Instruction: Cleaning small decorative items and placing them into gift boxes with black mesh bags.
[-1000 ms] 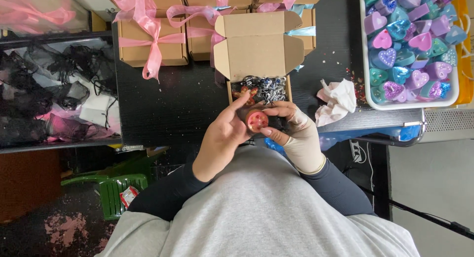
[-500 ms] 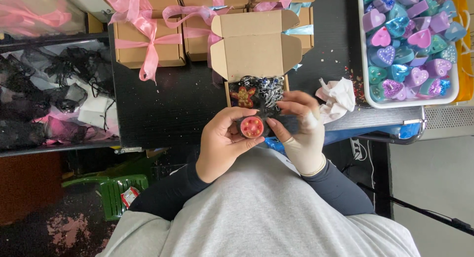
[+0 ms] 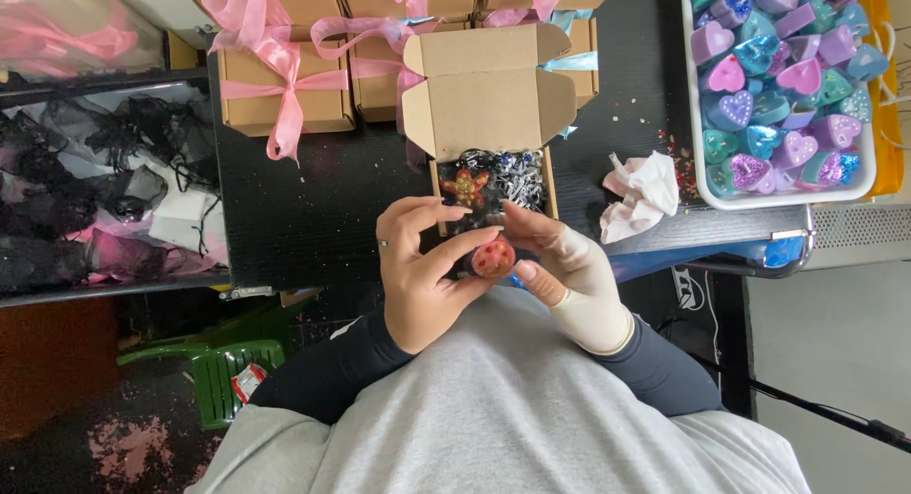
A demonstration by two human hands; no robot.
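A small round red piece (image 3: 492, 258) with dots on it sits between my two hands, just below an open brown cardboard box (image 3: 489, 95). My left hand (image 3: 427, 271), with a ring on one finger, curls around the piece from the left. My right hand (image 3: 565, 266), in a pale glove, pinches it from the right. Inside the box lie an orange figure-shaped piece (image 3: 465, 187) and blue and silver glittery bits (image 3: 517, 171). The box's lid stands open away from me.
Closed brown boxes tied with pink ribbon (image 3: 285, 81) line the far side of the black table (image 3: 313, 209). A white tray of purple, teal and pink heart shapes (image 3: 773, 86) stands at right, a crumpled tissue (image 3: 643, 195) beside it. Black mesh bags (image 3: 104, 200) lie at left.
Both hands have shifted slightly, turning the red piece between the fingers; the orange piece in the box now shows above my left fingers.
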